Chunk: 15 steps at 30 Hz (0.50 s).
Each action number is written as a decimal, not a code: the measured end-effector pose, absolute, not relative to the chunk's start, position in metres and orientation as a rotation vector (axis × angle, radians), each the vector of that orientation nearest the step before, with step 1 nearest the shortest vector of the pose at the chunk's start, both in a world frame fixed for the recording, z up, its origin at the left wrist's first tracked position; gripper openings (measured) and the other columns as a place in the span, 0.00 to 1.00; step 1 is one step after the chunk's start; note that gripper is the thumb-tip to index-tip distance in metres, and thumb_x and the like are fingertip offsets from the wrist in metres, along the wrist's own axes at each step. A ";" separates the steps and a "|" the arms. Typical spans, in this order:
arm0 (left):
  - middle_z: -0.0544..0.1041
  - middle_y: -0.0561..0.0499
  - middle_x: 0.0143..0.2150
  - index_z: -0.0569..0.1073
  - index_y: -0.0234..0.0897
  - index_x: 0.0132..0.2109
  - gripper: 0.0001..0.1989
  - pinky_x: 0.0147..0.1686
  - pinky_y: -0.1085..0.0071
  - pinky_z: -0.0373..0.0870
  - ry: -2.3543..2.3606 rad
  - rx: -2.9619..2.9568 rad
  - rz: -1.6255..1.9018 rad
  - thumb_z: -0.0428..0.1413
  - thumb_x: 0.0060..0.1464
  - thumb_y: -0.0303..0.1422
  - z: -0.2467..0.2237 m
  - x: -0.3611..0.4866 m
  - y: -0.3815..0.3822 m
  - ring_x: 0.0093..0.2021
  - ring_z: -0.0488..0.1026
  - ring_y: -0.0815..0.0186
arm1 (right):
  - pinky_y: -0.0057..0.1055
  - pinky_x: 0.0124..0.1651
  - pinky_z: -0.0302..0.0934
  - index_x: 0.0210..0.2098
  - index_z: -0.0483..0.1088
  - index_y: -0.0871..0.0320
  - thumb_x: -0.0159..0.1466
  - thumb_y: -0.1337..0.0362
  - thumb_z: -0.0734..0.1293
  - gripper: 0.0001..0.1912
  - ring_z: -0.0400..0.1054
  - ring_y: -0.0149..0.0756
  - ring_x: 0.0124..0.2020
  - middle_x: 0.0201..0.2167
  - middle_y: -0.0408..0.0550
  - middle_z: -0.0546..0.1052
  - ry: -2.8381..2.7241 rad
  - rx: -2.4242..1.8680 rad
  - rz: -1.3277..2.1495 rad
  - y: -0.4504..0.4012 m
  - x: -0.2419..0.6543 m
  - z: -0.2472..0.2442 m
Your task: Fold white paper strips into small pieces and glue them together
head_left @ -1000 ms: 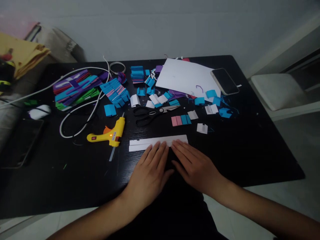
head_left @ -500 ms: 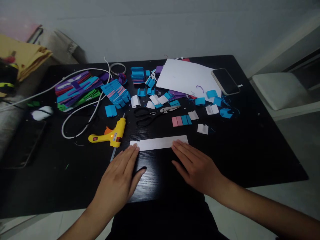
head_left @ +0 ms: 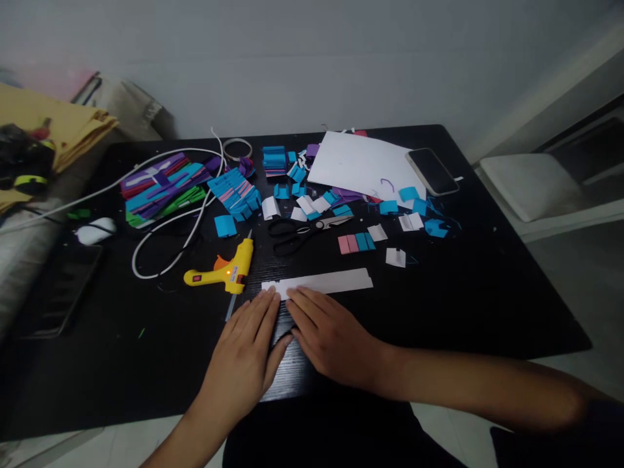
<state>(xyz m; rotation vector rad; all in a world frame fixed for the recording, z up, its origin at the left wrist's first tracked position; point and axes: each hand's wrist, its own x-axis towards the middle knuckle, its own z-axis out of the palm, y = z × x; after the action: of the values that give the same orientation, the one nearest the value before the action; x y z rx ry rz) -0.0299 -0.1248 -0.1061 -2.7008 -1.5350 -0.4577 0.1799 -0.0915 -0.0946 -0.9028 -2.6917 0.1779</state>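
A long white paper strip [head_left: 336, 281] lies flat on the black table. My left hand [head_left: 244, 351] rests its fingertips on the strip's left end, fingers stretched out and thumb apart. Beside it, my right hand [head_left: 331, 335] lies with flat fingers, their tips on the strip's lower edge left of its middle. Neither hand grips anything. A yellow glue gun [head_left: 227, 268] with a lit orange light lies left of the strip. Black-handled scissors [head_left: 309, 231] lie beyond it, near a joined pink and blue folded piece [head_left: 357, 243].
Folded colored paper bundles [head_left: 163, 188] and a white cable [head_left: 146, 239] lie at the back left. A large white sheet [head_left: 358, 166] and a phone [head_left: 432, 171] are at the back right. Small blue and white pieces are scattered around. The table's edge [head_left: 550, 279] runs along the right.
My right hand has slid left along the strip, from near its right end to close beside my left hand. The whole view has shifted slightly. My left hand stays at the left end.
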 end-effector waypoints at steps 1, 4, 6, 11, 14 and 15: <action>0.72 0.31 0.66 0.64 0.24 0.68 0.28 0.60 0.48 0.72 -1.530 -2.697 -0.462 0.53 0.69 0.39 -0.106 -0.030 -0.125 0.64 0.72 0.45 | 0.44 0.69 0.65 0.60 0.70 0.77 0.73 0.66 0.61 0.22 0.69 0.53 0.65 0.62 0.68 0.74 -2.669 -0.923 0.168 -0.091 0.180 -0.095; 0.72 0.31 0.66 0.64 0.24 0.68 0.28 0.60 0.48 0.72 -1.518 -2.690 -0.467 0.53 0.69 0.38 -0.106 -0.029 -0.124 0.64 0.72 0.45 | 0.44 0.66 0.69 0.59 0.71 0.76 0.74 0.64 0.61 0.22 0.71 0.52 0.63 0.60 0.68 0.76 -2.599 -1.018 0.168 -0.092 0.186 -0.096; 0.72 0.31 0.66 0.64 0.22 0.68 0.28 0.61 0.49 0.71 -1.505 -2.691 -0.467 0.53 0.69 0.38 -0.106 -0.029 -0.123 0.64 0.72 0.45 | 0.44 0.65 0.71 0.59 0.72 0.74 0.74 0.65 0.61 0.21 0.72 0.50 0.62 0.59 0.67 0.77 -2.565 -1.062 0.180 -0.094 0.195 -0.096; 0.73 0.29 0.65 0.63 0.21 0.68 0.28 0.60 0.49 0.71 -1.498 -2.684 -0.459 0.54 0.68 0.37 -0.106 -0.029 -0.124 0.63 0.73 0.45 | 0.45 0.62 0.73 0.60 0.72 0.70 0.74 0.65 0.64 0.19 0.75 0.48 0.60 0.57 0.64 0.79 -2.439 -1.190 0.187 -0.098 0.234 -0.097; 0.72 0.30 0.66 0.63 0.22 0.68 0.29 0.60 0.49 0.71 -1.501 -2.689 -0.466 0.53 0.69 0.37 -0.106 -0.029 -0.124 0.64 0.72 0.45 | 0.49 0.60 0.75 0.63 0.70 0.63 0.73 0.64 0.65 0.20 0.76 0.49 0.59 0.57 0.61 0.79 -2.383 -1.304 0.165 -0.101 0.260 -0.096; 0.72 0.30 0.66 0.62 0.23 0.69 0.29 0.60 0.49 0.71 -1.501 -2.696 -0.466 0.53 0.69 0.38 -0.106 -0.029 -0.124 0.64 0.72 0.45 | 0.50 0.59 0.75 0.64 0.70 0.62 0.73 0.64 0.66 0.21 0.76 0.50 0.59 0.57 0.60 0.79 -2.382 -1.341 0.151 -0.102 0.266 -0.095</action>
<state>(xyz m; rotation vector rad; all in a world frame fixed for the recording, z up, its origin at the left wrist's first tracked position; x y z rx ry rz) -0.0288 -0.1238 -0.1061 -2.6963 -1.5007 -0.4663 0.2662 -0.1015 -0.0954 -1.3405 -2.3822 0.1513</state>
